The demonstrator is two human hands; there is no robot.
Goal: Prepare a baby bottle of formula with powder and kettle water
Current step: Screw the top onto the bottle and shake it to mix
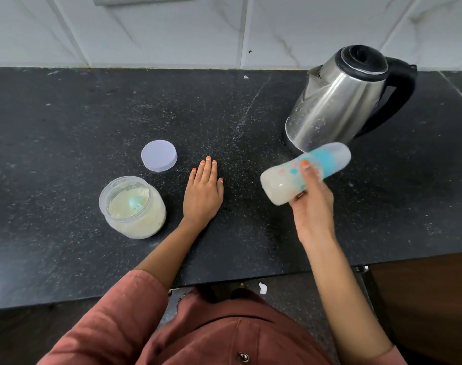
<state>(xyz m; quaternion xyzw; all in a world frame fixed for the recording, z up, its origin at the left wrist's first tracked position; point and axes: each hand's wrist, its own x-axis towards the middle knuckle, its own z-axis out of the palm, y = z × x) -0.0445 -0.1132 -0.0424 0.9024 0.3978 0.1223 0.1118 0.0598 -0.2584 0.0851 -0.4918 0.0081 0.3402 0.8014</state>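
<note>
My right hand (312,204) grips a baby bottle (282,180) above the counter, tilted almost flat with its capped blue-collared top toward the kettle. The bottle holds milky white liquid and looks motion-blurred. My left hand (203,191) lies flat on the black counter (66,122), fingers straight. An open clear jar of pale formula powder (133,206) stands left of that hand, with a teal scoop inside. The jar's white lid (159,159) lies on the counter behind it. A steel kettle (338,101) with black lid and handle stands at the back right.
A white tiled wall (224,30) runs along the back of the counter. The counter's front edge passes just before my body, and a brown surface (422,299) sits lower at the right. Fine specks dot the counter's middle.
</note>
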